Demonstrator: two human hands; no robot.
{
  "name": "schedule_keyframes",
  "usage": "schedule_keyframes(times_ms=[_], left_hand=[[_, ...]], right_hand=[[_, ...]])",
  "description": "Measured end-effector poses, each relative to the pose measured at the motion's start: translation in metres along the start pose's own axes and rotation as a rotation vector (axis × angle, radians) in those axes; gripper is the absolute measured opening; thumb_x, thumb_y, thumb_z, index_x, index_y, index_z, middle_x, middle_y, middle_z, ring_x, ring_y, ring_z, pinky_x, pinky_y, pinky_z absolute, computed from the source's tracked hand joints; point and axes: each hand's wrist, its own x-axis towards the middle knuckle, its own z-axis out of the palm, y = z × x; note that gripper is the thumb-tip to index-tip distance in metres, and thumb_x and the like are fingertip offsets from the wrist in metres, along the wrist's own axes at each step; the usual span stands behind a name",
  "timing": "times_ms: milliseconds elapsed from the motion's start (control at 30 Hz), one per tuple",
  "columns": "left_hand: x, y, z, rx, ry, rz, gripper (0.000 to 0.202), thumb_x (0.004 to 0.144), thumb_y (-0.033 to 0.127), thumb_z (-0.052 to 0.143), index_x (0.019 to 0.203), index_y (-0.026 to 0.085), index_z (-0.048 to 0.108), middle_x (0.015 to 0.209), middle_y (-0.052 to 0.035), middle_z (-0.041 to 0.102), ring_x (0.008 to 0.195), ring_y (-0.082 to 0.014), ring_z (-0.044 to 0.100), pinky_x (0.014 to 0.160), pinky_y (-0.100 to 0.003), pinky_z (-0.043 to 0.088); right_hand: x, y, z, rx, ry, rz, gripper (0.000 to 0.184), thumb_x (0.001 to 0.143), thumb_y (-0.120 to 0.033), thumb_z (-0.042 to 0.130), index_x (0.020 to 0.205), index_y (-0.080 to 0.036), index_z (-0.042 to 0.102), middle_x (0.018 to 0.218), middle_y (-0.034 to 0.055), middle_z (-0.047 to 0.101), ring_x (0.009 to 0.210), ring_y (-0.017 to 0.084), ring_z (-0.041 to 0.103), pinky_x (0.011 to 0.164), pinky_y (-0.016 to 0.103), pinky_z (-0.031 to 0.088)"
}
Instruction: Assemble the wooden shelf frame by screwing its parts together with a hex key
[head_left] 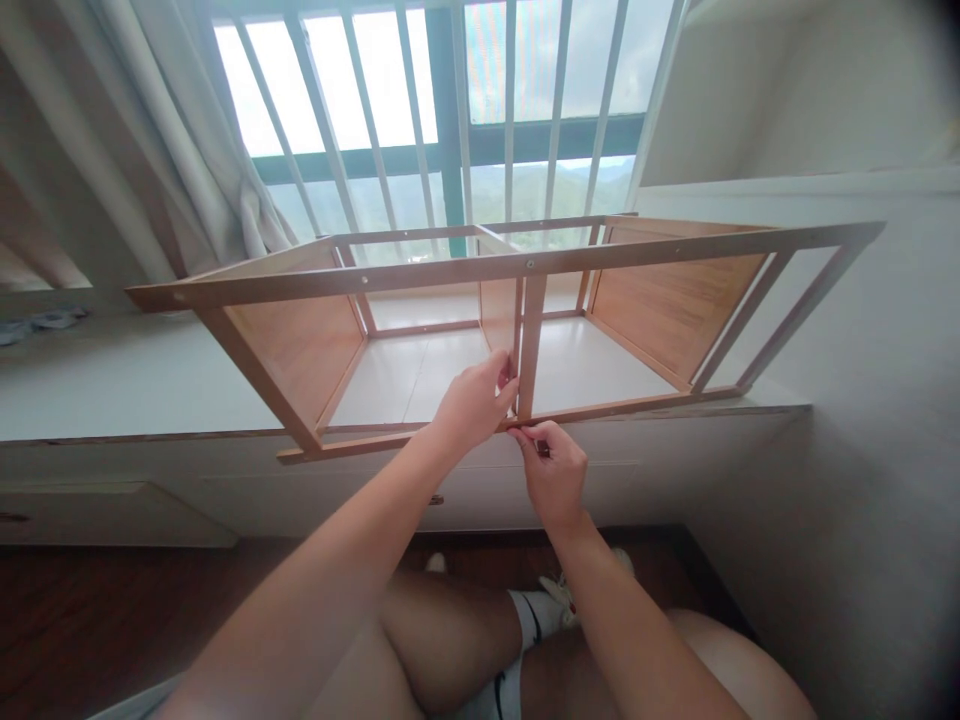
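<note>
A wooden frame [465, 268], likely part of a shelf or cabinet, rests on the white window ledge [172, 390]. Inside it, wooden panels [667, 300] stand at the right, at the left and in the middle. My left hand [474, 402] reaches in beside the middle post [532, 345], its fingers closed on the edge of the middle panel [499, 310]. Just below, at the front of the lower rail [615, 408], my right hand [556, 470] is closed in a pinch beneath the post's foot. Whatever lies between its fingertips is too small to make out.
Behind the frame is a barred window [450, 120], with a grey curtain [187, 130] hanging at the left. A white wall [862, 450] closes off the right side. Drawer fronts [112, 515] sit under the ledge, above a dark wooden floor [112, 610].
</note>
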Motion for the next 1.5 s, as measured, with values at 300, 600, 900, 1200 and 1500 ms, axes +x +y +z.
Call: schedule_keyframes(times_ms=[300, 600, 900, 1200, 1500], left_hand=[[0.000, -0.006, 0.000, -0.125, -0.025, 0.018, 0.008, 0.097, 0.026, 0.051, 0.090, 0.023, 0.048, 0.092, 0.0004, 0.066, 0.059, -0.0137, 0.064, 0.057, -0.026, 0.047], [0.000, -0.004, -0.005, -0.029, -0.025, 0.028, 0.008, 0.096, 0.026, 0.052, 0.089, 0.024, 0.048, 0.089, -0.0006, 0.068, 0.064, -0.0170, 0.066, 0.056, -0.027, 0.044], [0.000, -0.005, -0.006, -0.034, -0.016, 0.014, 0.008, 0.097, 0.028, 0.053, 0.091, 0.024, 0.050, 0.093, -0.0005, 0.070, 0.064, -0.0175, 0.067, 0.059, -0.028, 0.045], [0.000, -0.006, -0.005, 0.012, -0.018, -0.032, 0.007, 0.097, 0.031, 0.054, 0.094, 0.025, 0.052, 0.095, -0.0010, 0.071, 0.068, -0.0184, 0.068, 0.061, -0.028, 0.046], [-0.003, -0.006, -0.008, -0.027, -0.036, -0.017, 0.008, 0.097, 0.031, 0.054, 0.095, 0.024, 0.053, 0.093, -0.0015, 0.070, 0.074, -0.0206, 0.067, 0.064, -0.031, 0.047]], right_hand=[[0.009, -0.012, -0.004, 0.020, -0.077, 0.138, 0.027, 0.089, -0.043, 0.070, 0.074, -0.021, 0.068, 0.067, -0.0003, 0.069, 0.056, 0.015, 0.054, 0.061, 0.030, 0.042], [0.008, -0.020, -0.002, 0.129, -0.001, 0.337, 0.035, 0.082, -0.050, 0.074, 0.066, -0.021, 0.064, 0.059, -0.0008, 0.064, 0.055, 0.016, 0.054, 0.058, 0.029, 0.041], [0.002, -0.012, 0.000, -0.032, 0.047, 0.212, 0.034, 0.082, -0.053, 0.075, 0.072, -0.021, 0.065, 0.064, -0.0007, 0.067, 0.058, 0.017, 0.057, 0.063, 0.030, 0.042], [0.002, 0.005, 0.001, -0.023, 0.020, 0.005, 0.032, 0.085, -0.049, 0.074, 0.074, -0.021, 0.065, 0.064, -0.0016, 0.066, 0.059, 0.014, 0.057, 0.064, 0.027, 0.044], [0.002, 0.005, -0.001, -0.001, -0.019, -0.002, 0.027, 0.088, -0.043, 0.074, 0.076, -0.020, 0.065, 0.066, -0.0019, 0.067, 0.059, 0.013, 0.056, 0.064, 0.026, 0.044]])
